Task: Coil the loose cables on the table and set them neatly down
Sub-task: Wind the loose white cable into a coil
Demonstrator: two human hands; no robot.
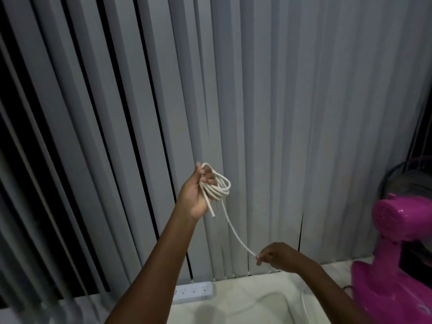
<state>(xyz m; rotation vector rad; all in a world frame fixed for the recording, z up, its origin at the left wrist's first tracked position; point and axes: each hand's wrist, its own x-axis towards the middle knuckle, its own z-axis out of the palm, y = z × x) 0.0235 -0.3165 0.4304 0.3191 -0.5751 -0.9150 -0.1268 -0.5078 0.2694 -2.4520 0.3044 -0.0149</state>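
Note:
A cream-white cable [221,187] is wound into several small loops that my left hand [198,195] grips, raised in front of the blinds. One short cut end of it sticks out below my palm. A single strand runs from the coil down and to the right to my right hand [272,253], which pinches it between thumb and fingertips. Past my right hand the cable is hidden; a pale strand [304,302] shows lower down beside my right forearm.
Grey vertical blinds [257,101] fill the background, with dark gaps at the left. A pink table fan [395,253] stands at the right. A white socket strip [194,292] lies on the pale table [233,307] below the blinds.

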